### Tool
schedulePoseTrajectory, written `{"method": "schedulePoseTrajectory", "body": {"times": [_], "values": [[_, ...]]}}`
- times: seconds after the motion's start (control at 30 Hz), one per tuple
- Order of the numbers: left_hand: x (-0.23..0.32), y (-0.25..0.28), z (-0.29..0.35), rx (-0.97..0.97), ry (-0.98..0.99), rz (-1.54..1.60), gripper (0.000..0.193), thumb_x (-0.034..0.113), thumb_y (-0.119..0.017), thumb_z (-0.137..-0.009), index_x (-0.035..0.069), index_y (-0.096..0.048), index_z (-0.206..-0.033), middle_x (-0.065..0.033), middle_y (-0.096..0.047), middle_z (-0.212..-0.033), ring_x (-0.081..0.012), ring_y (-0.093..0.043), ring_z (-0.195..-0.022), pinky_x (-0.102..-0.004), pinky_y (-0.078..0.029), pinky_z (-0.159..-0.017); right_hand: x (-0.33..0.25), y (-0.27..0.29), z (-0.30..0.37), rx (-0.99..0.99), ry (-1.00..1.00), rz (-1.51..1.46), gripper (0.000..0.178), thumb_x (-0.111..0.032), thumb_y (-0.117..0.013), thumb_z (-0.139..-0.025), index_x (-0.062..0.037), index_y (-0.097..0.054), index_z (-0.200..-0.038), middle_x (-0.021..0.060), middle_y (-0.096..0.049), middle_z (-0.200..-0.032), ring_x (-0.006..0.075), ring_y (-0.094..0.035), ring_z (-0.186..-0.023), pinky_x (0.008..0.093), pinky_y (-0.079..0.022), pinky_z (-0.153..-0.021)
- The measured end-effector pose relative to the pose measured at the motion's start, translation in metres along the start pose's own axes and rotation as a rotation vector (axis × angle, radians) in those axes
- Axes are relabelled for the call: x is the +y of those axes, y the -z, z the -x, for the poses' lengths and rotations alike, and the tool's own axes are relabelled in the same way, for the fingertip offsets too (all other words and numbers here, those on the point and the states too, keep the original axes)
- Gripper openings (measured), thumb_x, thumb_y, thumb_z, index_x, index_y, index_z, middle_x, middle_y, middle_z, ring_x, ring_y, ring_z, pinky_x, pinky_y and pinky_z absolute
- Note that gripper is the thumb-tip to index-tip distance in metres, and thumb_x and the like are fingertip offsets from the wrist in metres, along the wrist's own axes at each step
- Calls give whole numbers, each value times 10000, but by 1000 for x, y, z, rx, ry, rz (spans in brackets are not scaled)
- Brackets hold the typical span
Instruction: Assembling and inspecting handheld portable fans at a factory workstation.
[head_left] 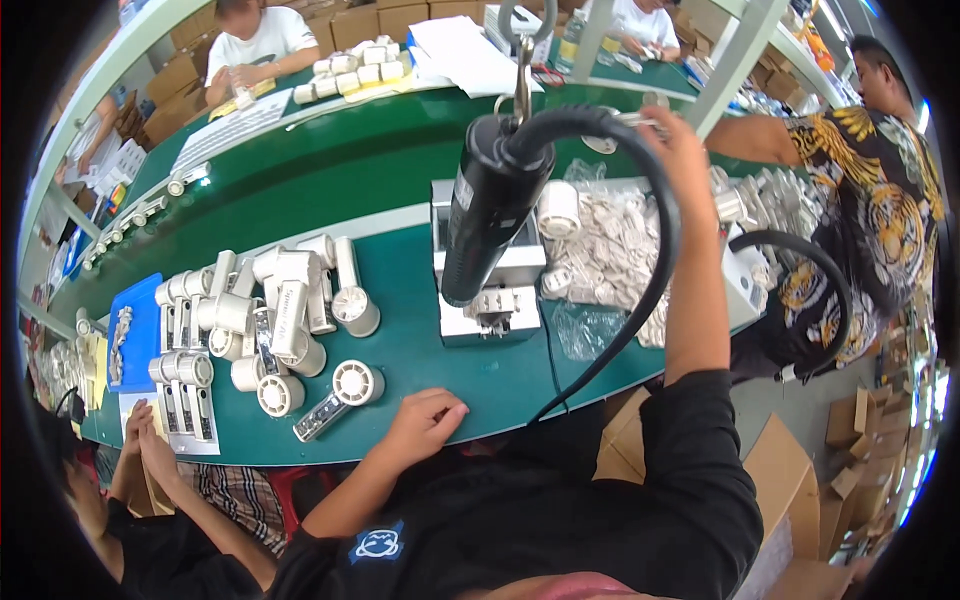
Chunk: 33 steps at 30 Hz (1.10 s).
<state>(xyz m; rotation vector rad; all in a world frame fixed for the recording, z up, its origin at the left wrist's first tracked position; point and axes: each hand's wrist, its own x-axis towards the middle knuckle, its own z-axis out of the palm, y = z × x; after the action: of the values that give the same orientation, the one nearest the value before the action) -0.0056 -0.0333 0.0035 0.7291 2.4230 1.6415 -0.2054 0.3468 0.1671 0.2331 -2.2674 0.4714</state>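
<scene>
Your black shirt fills the lower edge, a small blue round badge (377, 543) on its left sleeve. Your left hand (425, 422) rests on the near edge of the green table (420, 350), fingers curled loosely under and holding nothing. Just to its left lies a white fan (340, 395), round head toward you and clear handle pointing left. Beyond it, a heap of the same white fans (265, 310) crowds the left part of the table, and a blue tray (130, 330) sits at the far left.

Your right hand (680, 135) is raised high beside the thick black cable (655, 200); you cannot tell from here whether its fingers clasp anything. The cable loops down from a black tool (490, 200) that hangs from a metal hook (522, 60), with a white label strip running down the tool's side. Below the tool stands a white jig (490, 305). Right of the jig, clear plastic bags (610, 250) hold small white parts.

Brown cardboard boxes (785, 480) stand on the floor at your right. A second person's hands (150, 440) reach in at the lower left.
</scene>
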Motion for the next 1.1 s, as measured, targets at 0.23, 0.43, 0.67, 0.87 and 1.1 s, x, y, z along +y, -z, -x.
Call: {"method": "schedulePoseTrajectory", "body": {"times": [0.23, 0.43, 0.67, 0.87, 1.1], "values": [[30, -8, -23, 128, -335, -81, 204, 34, -610, -764, 8, -601, -966, -124, -598, -889, -252, -582, -752, -318, -472, -656, -94, 114, 98, -458, 22, -477, 221, -33, -646, -748, -51, -626, -967, 41, -628, -849, 111, -568, -690, 239, -440, -583], [54, -25, -43, 122, -372, -180, 491, 102, -665, -732, 9, -473, -1175, -165, -541, -1131, -340, -513, -1058, -393, -405, -910, -161, 59, 150, -665, 238, -277, 252, -174, -702, -694, -129, -639, -934, 66, -459, -637, 277, -521, -614, 356, -406, -525], [30, -12, -38, 74, -78, -3, 522, 131, -713, -712, 23, -462, -1157, -125, -579, -1048, -224, -572, -906, -321, -459, -796, -101, 15, 159, -415, -278, -452, 201, -83, -570, -815, -25, -634, -997, 114, -626, -728, 207, -594, -643, 285, -466, -613], [38, -10, -42, 138, -122, 262, 499, 43, -702, -709, 45, -457, -1144, -81, -584, -1034, -127, -565, -865, -265, -475, -743, -18, -44, 166, -160, -73, 189, 138, -82, -619, -765, -45, -667, -888, 120, -553, -867, 303, -548, -818, 384, -454, -704], [35, -2, -44, 91, -124, 312, 523, 64, -713, -705, 51, -479, -1172, -84, -593, -984, -160, -575, -886, -287, -465, -778, -35, -24, 165, 107, -303, -214, 124, -65, -564, -832, -21, -640, -920, 148, -576, -743, 291, -565, -693, 358, -448, -640]]}}
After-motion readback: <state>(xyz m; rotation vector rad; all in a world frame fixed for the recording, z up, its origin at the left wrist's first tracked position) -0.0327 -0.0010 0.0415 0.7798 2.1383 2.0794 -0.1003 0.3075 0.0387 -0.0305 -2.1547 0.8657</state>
